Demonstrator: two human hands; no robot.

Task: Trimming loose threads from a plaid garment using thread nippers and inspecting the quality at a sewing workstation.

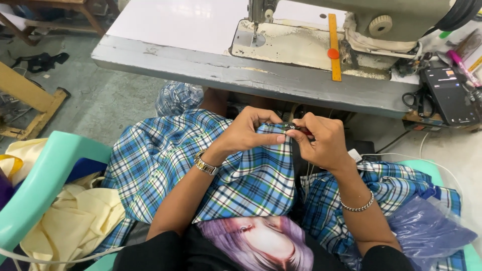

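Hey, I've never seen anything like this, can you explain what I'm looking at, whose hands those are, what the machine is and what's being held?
One picture, taken from a camera on the person's head, looking down at their lap. The left hand pinches a fold of blue checked cloth spread over their knees. The right hand holds a small tool at that fold; it is too small to tell what kind. Ahead is a grey table bearing a sewing machine, with an orange ruler on its base. A phone lies at the right. Pale yellow cloth is piled at the left, beside a green chair.
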